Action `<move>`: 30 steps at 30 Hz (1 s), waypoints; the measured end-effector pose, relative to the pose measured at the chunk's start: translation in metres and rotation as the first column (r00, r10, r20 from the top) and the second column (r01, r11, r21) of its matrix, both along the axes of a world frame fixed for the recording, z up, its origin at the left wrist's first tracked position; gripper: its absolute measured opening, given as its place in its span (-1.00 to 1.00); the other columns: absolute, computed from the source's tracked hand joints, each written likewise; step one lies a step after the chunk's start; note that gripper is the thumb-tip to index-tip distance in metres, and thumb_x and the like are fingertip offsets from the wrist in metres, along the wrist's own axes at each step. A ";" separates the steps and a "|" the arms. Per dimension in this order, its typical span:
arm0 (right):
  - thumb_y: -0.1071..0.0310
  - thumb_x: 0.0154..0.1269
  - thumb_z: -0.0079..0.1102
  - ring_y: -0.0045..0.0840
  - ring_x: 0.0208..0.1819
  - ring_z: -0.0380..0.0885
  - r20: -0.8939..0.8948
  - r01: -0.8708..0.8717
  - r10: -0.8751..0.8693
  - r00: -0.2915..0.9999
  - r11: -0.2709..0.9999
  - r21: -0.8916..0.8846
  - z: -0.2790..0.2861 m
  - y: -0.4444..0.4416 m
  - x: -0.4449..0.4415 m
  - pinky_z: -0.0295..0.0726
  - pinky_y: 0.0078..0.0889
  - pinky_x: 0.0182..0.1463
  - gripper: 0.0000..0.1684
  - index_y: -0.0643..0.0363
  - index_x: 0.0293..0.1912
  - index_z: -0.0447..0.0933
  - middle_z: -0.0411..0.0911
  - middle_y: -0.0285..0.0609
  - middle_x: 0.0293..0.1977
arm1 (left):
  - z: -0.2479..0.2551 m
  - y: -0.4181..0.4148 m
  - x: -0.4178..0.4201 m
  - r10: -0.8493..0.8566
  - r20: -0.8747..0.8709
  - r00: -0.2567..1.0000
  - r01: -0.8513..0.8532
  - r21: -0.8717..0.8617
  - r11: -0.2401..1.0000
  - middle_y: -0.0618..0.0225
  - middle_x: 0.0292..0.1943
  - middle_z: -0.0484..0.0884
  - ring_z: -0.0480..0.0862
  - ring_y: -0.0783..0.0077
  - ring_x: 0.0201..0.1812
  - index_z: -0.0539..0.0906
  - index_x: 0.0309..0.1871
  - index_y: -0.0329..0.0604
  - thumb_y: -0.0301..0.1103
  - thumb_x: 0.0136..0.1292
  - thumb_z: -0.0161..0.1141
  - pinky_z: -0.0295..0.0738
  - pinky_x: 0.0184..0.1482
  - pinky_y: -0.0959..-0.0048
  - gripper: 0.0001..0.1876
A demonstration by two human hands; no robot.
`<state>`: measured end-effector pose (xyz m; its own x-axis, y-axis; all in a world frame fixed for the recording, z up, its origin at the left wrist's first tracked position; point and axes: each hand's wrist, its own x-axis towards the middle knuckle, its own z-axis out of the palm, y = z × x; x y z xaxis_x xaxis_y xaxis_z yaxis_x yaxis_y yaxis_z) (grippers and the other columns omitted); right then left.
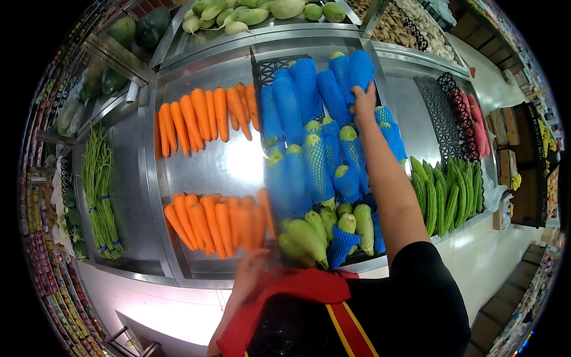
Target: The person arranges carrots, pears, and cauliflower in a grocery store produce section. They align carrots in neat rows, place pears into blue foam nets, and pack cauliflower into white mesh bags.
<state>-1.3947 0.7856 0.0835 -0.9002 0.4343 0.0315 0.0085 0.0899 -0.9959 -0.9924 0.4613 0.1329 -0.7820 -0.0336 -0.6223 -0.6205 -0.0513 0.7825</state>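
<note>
My right hand (365, 98) reaches to the far right corner of the middle tray and grips a pale green squash in blue foam netting (361, 67). Several more netted squashes (319, 165) lie in rows nearer to me. At the near edge are bare green squashes (308, 236), one of them partly in blue netting (343, 243). My left hand (256, 263), blurred, is at the near edge of the tray, just below the near row of carrots (223, 221); whether it holds anything cannot be told. A second row of carrots (205, 114) lies farther back.
A black plastic divider (254, 71) stands between carrots and squashes. Long beans (100, 192) lie in the left tray, bitter melons (446, 196) in the right one. Green radishes (250, 15) fill the back tray, beyond a metal rim (267, 35). A metal post (374, 15) stands at the back right.
</note>
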 end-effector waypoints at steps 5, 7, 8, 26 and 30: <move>0.30 0.15 0.20 -0.03 0.06 0.43 -0.010 0.071 -0.088 0.996 0.724 0.687 0.005 0.032 -0.028 0.40 -0.06 0.16 -0.19 0.12 0.38 0.14 0.38 0.24 0.03 | 0.010 0.001 -0.018 -0.050 -0.004 0.999 0.050 -0.015 0.999 0.61 -0.57 0.36 0.24 0.77 -0.61 0.57 0.03 -0.27 -0.49 0.38 0.03 0.07 -0.57 0.70 -0.79; 0.30 0.16 0.20 -0.01 0.06 0.42 0.106 -0.006 -0.195 0.975 0.453 0.891 0.007 0.025 -0.029 0.42 -0.09 0.15 -0.27 0.15 0.32 0.23 0.37 0.23 0.03 | 0.014 0.001 -0.024 -0.042 0.004 0.999 0.042 0.003 0.999 0.60 -0.54 0.37 0.25 0.77 -0.61 0.57 0.04 -0.27 -0.51 0.37 0.01 0.07 -0.57 0.70 -0.77; 0.29 0.16 0.20 0.00 0.06 0.42 0.147 -0.064 -0.261 0.954 0.300 0.952 0.008 0.020 -0.029 0.42 -0.11 0.14 -0.32 0.16 0.28 0.28 0.37 0.23 0.04 | 0.015 0.001 -0.027 -0.028 0.016 0.999 0.028 0.020 0.999 0.60 -0.53 0.37 0.25 0.77 -0.60 0.56 0.04 -0.27 -0.52 0.36 0.01 0.07 -0.57 0.71 -0.77; 0.14 0.01 0.37 0.01 -0.07 0.51 0.234 -0.180 -0.161 0.959 0.292 0.939 -0.032 -0.052 -0.013 0.49 0.00 0.01 -0.16 0.10 0.25 0.22 0.36 0.05 0.03 | 0.017 -0.009 -0.030 0.058 0.113 0.992 -0.061 0.019 0.998 0.61 -0.56 0.33 0.22 0.77 -0.61 0.56 0.06 -0.24 -0.53 0.36 0.01 0.06 -0.57 0.68 -0.75; 0.11 0.06 0.31 0.04 -0.10 0.57 0.253 -0.216 0.006 0.967 0.539 0.814 -0.020 -0.055 -0.015 0.54 -0.09 0.00 -0.20 0.22 0.24 0.28 0.44 0.17 0.03 | 0.016 -0.011 -0.030 0.038 0.157 0.987 -0.041 0.016 0.999 0.59 -0.52 0.37 0.26 0.75 -0.57 0.57 0.06 -0.22 -0.51 0.36 0.01 0.12 -0.52 0.67 -0.75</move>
<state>-1.4101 0.7307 0.0634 -0.9689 0.2023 0.1422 0.1200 0.8873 -0.4453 -1.0222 0.4498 0.1491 -0.6731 -0.0493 -0.7379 -0.7326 -0.0918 0.6744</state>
